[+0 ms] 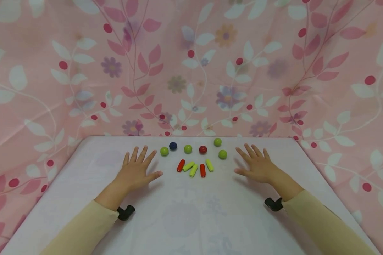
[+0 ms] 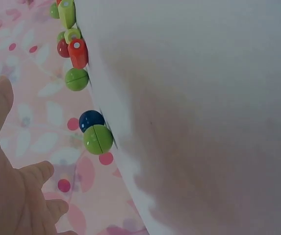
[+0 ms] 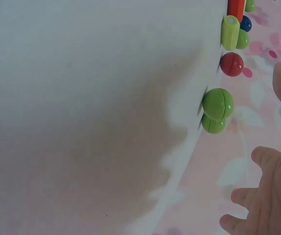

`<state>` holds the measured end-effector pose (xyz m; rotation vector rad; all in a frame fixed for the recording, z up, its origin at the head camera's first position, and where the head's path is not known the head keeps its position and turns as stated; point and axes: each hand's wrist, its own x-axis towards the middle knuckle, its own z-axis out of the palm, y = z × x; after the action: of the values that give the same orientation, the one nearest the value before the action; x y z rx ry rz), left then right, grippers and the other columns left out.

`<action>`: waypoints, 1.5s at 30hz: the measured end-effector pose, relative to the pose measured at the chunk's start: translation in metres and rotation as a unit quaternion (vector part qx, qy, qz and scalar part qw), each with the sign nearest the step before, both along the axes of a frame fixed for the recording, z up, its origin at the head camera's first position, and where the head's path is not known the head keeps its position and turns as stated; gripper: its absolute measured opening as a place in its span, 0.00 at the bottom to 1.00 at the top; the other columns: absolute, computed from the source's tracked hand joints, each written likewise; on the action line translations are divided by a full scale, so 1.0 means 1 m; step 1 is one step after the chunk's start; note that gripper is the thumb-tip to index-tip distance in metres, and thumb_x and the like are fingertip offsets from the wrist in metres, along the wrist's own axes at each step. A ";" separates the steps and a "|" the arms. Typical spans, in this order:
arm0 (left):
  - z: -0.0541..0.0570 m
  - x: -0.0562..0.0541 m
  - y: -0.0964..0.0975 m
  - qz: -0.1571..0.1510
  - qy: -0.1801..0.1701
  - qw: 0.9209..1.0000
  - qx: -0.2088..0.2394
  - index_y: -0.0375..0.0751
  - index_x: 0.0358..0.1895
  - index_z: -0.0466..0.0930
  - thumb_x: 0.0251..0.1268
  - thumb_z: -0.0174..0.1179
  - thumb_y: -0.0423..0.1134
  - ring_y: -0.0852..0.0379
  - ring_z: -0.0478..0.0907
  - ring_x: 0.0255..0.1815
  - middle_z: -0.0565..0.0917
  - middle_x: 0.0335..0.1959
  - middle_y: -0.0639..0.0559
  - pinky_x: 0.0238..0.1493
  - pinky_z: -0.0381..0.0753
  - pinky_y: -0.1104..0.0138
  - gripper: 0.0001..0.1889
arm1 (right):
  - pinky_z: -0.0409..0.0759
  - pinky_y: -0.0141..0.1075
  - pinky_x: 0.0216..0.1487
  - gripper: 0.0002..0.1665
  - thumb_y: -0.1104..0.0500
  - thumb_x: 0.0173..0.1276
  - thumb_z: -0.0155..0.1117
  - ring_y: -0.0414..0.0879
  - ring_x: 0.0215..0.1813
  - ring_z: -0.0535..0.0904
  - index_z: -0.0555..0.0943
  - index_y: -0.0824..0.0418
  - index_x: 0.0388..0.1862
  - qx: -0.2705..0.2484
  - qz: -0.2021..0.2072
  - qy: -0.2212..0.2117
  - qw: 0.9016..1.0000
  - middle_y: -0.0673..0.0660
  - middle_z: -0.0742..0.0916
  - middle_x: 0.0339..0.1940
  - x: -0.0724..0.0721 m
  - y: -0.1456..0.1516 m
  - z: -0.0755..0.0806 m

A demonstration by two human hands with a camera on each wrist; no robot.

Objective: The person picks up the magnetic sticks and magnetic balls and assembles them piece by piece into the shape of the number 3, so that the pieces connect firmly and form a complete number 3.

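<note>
Fingers spread and palm down, my left hand [image 1: 135, 171] hovers above the left part of the table, holding nothing. My right hand [image 1: 258, 166] is spread the same way on the right. Between them lie several glossy green balls [image 1: 188, 148], a dark blue ball [image 1: 173, 146] and a red ball [image 1: 203, 149]. In front of the balls are two red pegs [image 1: 202, 170] and three yellow-green pegs [image 1: 193, 170]. The left hand is nearest to a green ball [image 2: 98, 139] beside the blue one. Closest to the right hand is another green ball [image 3: 217, 104].
A pale cloth covers the table [image 1: 178, 226]. Behind and beside it hangs a pink curtain [image 1: 191, 71] with leaves and flowers. A black wrist mount [image 1: 126, 213] shows at the left sleeve, another black mount [image 1: 273, 204] at the right.
</note>
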<state>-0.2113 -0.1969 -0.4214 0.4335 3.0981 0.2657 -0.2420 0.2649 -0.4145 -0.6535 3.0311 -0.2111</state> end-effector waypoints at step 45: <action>-0.012 -0.032 0.060 -0.063 -0.122 0.983 0.120 0.47 0.78 0.58 0.70 0.58 0.60 0.38 0.50 0.79 0.58 0.78 0.41 0.74 0.50 0.40 0.40 | 0.54 0.68 0.70 0.45 0.36 0.74 0.56 0.71 0.75 0.56 0.57 0.56 0.81 -0.020 0.000 -0.069 0.997 0.70 0.63 0.76 -0.033 -0.037 -0.013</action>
<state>-0.2434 -0.1372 -0.4336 0.5520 2.7952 0.6421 -0.2751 0.2280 -0.4272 -0.6150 2.9017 -0.3055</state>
